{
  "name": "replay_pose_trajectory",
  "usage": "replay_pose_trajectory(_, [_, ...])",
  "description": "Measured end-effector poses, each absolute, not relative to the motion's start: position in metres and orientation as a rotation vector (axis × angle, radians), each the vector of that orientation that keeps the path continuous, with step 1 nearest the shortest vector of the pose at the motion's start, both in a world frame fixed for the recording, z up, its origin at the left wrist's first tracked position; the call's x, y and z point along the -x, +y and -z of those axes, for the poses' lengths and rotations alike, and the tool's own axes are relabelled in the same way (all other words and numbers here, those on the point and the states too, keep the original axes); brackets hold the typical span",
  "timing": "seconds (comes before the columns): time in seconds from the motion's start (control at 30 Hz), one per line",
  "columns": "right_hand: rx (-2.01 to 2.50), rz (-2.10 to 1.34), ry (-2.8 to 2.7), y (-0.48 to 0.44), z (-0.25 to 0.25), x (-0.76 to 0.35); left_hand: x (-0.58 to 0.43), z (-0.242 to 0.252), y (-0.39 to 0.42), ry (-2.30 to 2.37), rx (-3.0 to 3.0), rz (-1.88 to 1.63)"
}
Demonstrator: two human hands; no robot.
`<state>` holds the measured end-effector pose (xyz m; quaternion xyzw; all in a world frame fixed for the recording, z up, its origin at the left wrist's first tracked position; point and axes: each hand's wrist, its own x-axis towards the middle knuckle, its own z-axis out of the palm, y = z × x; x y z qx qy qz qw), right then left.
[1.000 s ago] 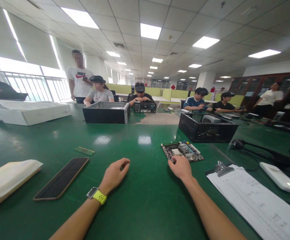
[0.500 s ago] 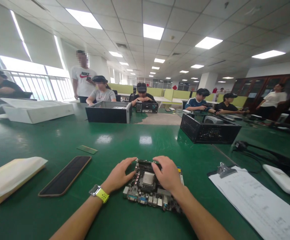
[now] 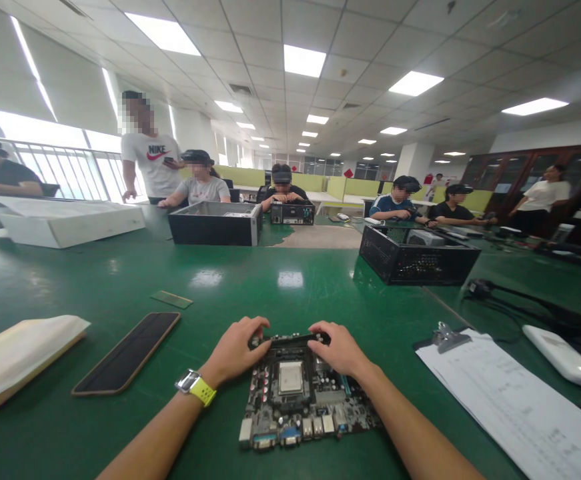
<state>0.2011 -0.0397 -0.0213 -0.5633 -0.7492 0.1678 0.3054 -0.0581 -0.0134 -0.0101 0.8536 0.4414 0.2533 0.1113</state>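
Observation:
A motherboard (image 3: pixel 315 397) lies on the green table in front of me, its row of ports facing me. A pale square processor (image 3: pixel 290 378) sits in its socket. My left hand (image 3: pixel 237 350) grips the board's far left corner, thumb on the near side and fingers curled over the edge. On the far right side my right hand (image 3: pixel 337 347) holds the same edge in a like pinch. Between the hands run dark memory slots (image 3: pixel 290 345). A lime-strapped watch (image 3: pixel 197 387) is on my left wrist. Some fingertips are hidden behind the board's edge.
Left of the board lie a phone (image 3: pixel 127 353), a thin green memory stick (image 3: pixel 171 299) and a paper-wrapped packet (image 3: pixel 25 357). A clipboard with papers (image 3: pixel 515 400) is at right. Open computer cases (image 3: pixel 415 257) stand farther back. Several people are around the table.
The motherboard has come nearer to me. My right hand has gone from over the board's right part to its far edge. A standing person at the back left has shifted left.

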Motion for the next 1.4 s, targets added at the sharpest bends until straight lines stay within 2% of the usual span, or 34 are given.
replay_pose_trajectory(0.2, [1.506,-0.403,-1.962,-0.0413,0.0269,-0.1921,0.0542,0.0121,-0.0159,1.257,-2.541,-0.683])
replay_pose_trajectory(1.4, [1.539,-0.442,-1.881,-0.0377,0.0294,-0.1908,0.0566,0.0157,-0.0131,1.132,-2.448,-0.920])
